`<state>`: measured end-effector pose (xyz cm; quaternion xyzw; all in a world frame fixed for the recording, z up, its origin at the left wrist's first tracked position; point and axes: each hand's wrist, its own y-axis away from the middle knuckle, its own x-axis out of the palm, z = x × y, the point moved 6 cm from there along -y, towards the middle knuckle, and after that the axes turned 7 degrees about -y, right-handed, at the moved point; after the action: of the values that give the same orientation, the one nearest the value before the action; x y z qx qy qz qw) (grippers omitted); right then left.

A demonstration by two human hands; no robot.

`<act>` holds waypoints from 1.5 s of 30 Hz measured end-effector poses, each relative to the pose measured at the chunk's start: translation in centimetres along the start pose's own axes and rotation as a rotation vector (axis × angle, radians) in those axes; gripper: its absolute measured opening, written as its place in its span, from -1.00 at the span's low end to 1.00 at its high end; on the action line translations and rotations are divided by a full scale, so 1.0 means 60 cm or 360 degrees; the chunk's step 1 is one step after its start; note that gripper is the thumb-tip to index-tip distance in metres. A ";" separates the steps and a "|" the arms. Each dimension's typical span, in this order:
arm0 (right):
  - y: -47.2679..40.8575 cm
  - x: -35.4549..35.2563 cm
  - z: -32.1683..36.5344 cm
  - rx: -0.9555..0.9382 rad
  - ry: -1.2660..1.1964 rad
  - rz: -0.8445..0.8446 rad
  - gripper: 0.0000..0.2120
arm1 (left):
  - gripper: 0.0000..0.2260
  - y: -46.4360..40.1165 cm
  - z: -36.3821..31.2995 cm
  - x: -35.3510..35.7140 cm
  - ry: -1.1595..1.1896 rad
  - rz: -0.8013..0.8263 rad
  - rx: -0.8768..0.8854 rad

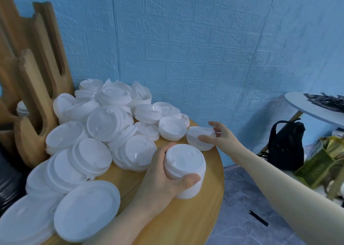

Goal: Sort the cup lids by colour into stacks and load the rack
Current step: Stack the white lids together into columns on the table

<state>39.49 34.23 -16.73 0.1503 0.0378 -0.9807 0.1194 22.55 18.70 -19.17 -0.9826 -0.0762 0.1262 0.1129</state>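
The left hand (pixel 163 172) curls round a short stack (pixel 184 170) of white lids, thumb and fingers wrapped on its sides, probably to keep it squared just right of the pile (pixel 96 133). Further right of the pile, at the table (pixel 186 216) edge, the right hand (pixel 217 135) pinches a second stack (pixel 201 137) between thumb and fingers, apparently to add it to the first. The wooden rack (pixel 35 80) stands left of the pile, seemingly with one lid stack low inside.
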 end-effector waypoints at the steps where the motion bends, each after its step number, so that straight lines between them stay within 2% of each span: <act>1: 0.007 0.000 -0.001 -0.0015 -0.0011 0.0010 -0.32 | -0.17 0.000 -0.001 0.000 0.0002 0.0000 0.0003; 6: 0.042 0.010 -0.016 -0.0079 -0.0113 0.0099 -0.40 | -0.10 0.000 -0.003 -0.001 -0.0027 -0.0010 0.0020; 9: 0.060 0.015 -0.009 -0.0161 -0.0183 0.0101 -0.45 | -0.13 0.001 -0.005 -0.001 -0.0025 0.0001 0.0025; 13: 0.068 0.009 0.017 -0.0351 -0.0145 -0.0043 -0.39 | -0.20 0.003 -0.005 -0.001 -0.0025 0.0000 0.0027; 17: 0.085 -0.005 0.054 -0.0511 -0.0089 -0.0104 -0.48 | -0.22 0.007 -0.005 -0.004 -0.0045 0.0003 0.0019; 22: 0.133 0.013 0.087 -0.0539 -0.0076 -0.0012 -0.58 | 0.03 0.009 -0.007 -0.007 -0.0082 -0.0015 0.0101; 25: 0.160 0.051 0.084 -0.0523 0.0036 0.0098 -0.54 | -0.04 0.011 -0.009 -0.005 -0.0091 -0.0003 0.0123; 28: 0.178 0.080 0.086 -0.0632 0.0324 0.0143 -0.48 | -0.13 0.012 -0.015 -0.006 -0.0147 -0.0014 0.0127; 30: 0.188 0.081 0.094 -0.0717 0.0453 0.0131 -0.53 | -0.17 0.011 -0.011 -0.008 -0.0144 -0.0020 0.0101; 32: 0.196 0.070 0.095 -0.0706 0.0322 0.0133 -0.67 | -0.18 0.012 -0.008 -0.009 -0.0121 -0.0025 0.0067; 34: 0.200 0.050 0.088 -0.0626 0.0120 0.0146 -0.80 | -0.16 0.010 -0.007 -0.007 -0.0101 -0.0027 0.0053; 35: 0.202 0.048 0.087 -0.0622 0.0099 0.0156 -0.80 | -0.13 0.011 -0.005 -0.009 -0.0099 -0.0035 0.0045; 39: 0.206 0.046 0.100 -0.0718 0.0125 0.0117 -0.78 | 0.07 0.007 -0.003 -0.011 -0.0089 -0.0015 -0.0001; 45: 0.204 0.078 0.130 -0.0765 0.0293 0.0105 -0.92 | 0.12 0.008 -0.001 -0.007 -0.0054 0.0026 -0.0051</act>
<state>35.93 20.46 -11.22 0.2073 0.2756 -0.9213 0.1797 22.20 18.16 -19.10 -0.9826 -0.0719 0.1425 0.0950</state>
